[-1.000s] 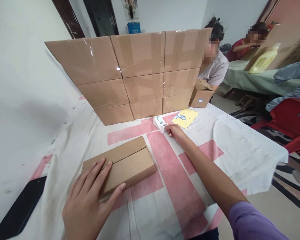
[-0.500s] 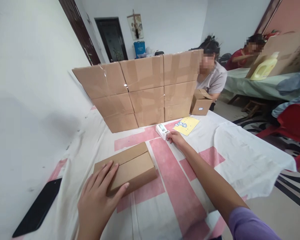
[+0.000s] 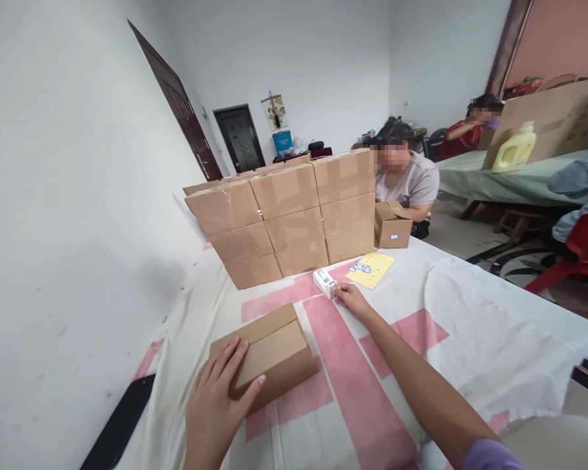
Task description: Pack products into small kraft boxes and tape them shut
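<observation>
My left hand (image 3: 215, 405) lies flat, fingers spread, on the near corner of a closed brown cardboard box (image 3: 269, 352) on the white-and-pink cloth. My right arm reaches forward across the table. My right hand (image 3: 353, 300) touches the near end of a small white device (image 3: 325, 282) with its fingers curled at it. Just beyond the device lies a yellow card (image 3: 371, 269) with a small drawing.
A wall of stacked cardboard boxes (image 3: 287, 219) stands at the back of the table. A small open box (image 3: 392, 225) sits to its right, in front of a seated person (image 3: 404, 179). A black phone (image 3: 120, 424) lies near left. A red chair (image 3: 575, 251) stands right.
The camera has tilted up and pulled back, showing more of the room. Both hands stay where they were, left on the box, right at the white device.
</observation>
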`<action>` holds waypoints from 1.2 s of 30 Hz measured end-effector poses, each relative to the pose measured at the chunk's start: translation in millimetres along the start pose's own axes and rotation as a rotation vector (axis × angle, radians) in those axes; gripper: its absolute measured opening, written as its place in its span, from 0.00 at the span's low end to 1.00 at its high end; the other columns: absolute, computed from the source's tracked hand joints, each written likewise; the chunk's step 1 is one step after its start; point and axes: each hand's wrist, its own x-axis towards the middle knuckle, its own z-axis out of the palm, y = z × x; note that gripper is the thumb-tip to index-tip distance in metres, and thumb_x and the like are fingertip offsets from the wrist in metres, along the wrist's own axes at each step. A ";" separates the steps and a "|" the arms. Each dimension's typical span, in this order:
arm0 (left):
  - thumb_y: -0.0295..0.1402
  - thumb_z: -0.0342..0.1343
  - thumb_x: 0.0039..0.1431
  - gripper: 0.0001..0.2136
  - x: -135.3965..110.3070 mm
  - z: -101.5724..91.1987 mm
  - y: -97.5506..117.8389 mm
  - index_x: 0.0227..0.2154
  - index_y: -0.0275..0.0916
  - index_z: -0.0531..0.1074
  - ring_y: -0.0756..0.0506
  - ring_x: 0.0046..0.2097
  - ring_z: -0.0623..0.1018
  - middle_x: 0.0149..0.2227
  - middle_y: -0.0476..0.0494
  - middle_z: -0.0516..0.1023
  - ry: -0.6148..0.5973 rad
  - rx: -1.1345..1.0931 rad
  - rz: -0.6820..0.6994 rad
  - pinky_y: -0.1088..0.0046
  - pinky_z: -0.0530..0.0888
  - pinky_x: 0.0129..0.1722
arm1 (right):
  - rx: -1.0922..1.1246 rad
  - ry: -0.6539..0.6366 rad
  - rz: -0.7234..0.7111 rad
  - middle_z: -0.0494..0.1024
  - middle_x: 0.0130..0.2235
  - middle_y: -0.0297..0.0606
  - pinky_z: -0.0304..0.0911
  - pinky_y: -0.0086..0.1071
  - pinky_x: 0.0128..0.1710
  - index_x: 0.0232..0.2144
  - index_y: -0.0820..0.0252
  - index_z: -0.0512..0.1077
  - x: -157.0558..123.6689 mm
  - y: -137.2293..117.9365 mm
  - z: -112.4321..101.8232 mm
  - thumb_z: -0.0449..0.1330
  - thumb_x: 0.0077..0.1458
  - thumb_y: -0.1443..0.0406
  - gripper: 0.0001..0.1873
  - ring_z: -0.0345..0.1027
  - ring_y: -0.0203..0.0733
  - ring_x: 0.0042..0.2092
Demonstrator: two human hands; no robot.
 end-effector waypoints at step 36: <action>0.45 0.65 0.54 0.19 10.6 -20.7 18.5 0.48 0.48 0.75 0.36 0.61 0.73 0.61 0.46 0.73 -0.110 -0.305 -0.255 0.47 0.63 0.65 | -0.191 -0.614 -0.275 0.79 0.30 0.35 0.66 0.33 0.36 0.40 0.59 0.78 -120.4 -142.7 157.0 0.64 0.52 0.61 0.13 0.73 0.40 0.34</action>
